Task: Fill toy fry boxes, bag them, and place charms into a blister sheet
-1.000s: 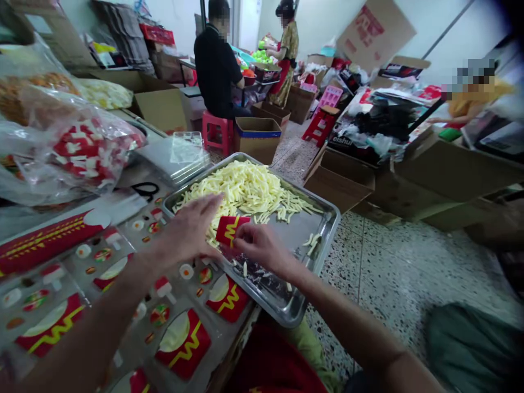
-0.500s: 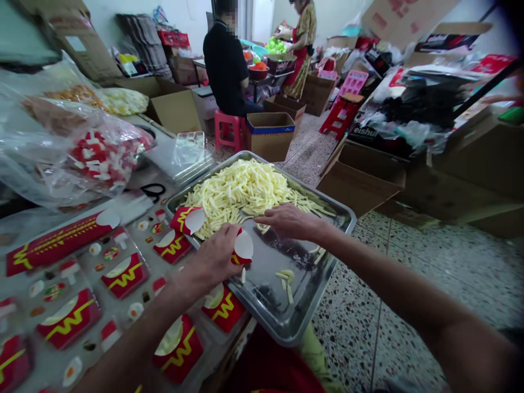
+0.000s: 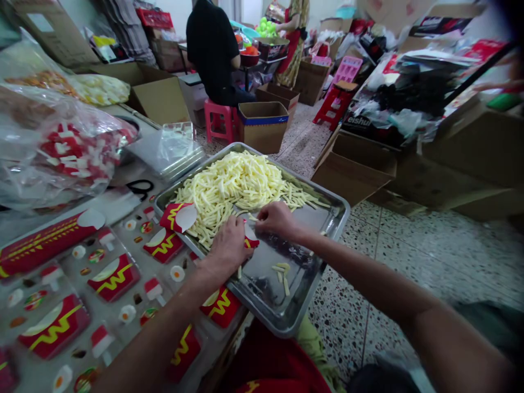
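Note:
My left hand (image 3: 230, 240) is wrapped around a small red fry carton (image 3: 251, 236) over the near left part of a metal tray (image 3: 282, 322). Close by on the right, my right hand (image 3: 277, 220) is closed in a pinch at the carton's mouth. A pale bit of french fry shows at its fingertips; how many it grips is hidden. Pale yellow french fries (image 3: 241, 177) are heaped at the tray's far side. A few loose fries (image 3: 282, 275) lie on its bare metal. Another red carton (image 3: 179, 217) rests on the tray's left rim.
Left of the tray, clear packs with red cartons (image 3: 113, 277) and small food pieces cover the table. Behind them are black-handled scissors (image 3: 140, 188) and plastic bags (image 3: 65, 147). Cardboard boxes (image 3: 356, 164) stand on the floor. Two people (image 3: 213, 54) are at a far table.
My right hand has drawn its fingers into a pinch and come nearer the carton. My left hand has turned the carton toward it. The whole view has shifted slightly.

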`<state>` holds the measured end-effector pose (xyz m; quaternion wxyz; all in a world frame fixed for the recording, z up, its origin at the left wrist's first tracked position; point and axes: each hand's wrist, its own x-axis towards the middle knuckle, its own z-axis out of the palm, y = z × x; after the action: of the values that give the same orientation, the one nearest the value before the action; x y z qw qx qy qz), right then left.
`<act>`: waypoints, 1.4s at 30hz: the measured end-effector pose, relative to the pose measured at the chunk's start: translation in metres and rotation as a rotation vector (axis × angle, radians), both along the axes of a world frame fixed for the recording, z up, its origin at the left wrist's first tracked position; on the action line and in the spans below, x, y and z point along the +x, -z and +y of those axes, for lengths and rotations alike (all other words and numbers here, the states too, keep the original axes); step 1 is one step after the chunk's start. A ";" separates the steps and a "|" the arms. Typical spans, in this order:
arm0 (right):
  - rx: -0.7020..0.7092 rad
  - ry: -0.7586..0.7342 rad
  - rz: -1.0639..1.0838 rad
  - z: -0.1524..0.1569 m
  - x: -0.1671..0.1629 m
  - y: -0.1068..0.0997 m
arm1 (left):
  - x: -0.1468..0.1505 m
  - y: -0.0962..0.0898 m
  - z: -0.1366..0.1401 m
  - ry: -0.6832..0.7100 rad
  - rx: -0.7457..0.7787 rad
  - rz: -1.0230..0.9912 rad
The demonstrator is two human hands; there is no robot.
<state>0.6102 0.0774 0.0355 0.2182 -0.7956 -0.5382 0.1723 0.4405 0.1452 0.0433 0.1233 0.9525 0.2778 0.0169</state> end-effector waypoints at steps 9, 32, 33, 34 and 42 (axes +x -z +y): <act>0.159 -0.122 0.179 -0.021 -0.043 -0.008 | 0.001 0.012 -0.011 -0.062 -0.037 -0.310; 0.437 0.004 -0.043 -0.053 0.032 -0.040 | -0.008 0.021 0.014 0.080 -0.199 -0.572; 0.337 0.068 -0.144 -0.053 0.051 -0.038 | -0.009 0.018 0.015 0.088 -0.205 -0.543; 0.218 0.110 -0.246 -0.052 0.066 -0.034 | -0.011 0.015 0.016 0.093 -0.210 -0.522; -0.088 -0.146 -0.357 -0.071 0.044 -0.015 | -0.054 -0.003 0.022 -0.019 -0.137 -0.522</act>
<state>0.6543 0.0065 0.0504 0.0713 -0.7812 -0.6166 0.0670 0.3869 0.1672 0.0466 0.2547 0.9028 0.2458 0.2443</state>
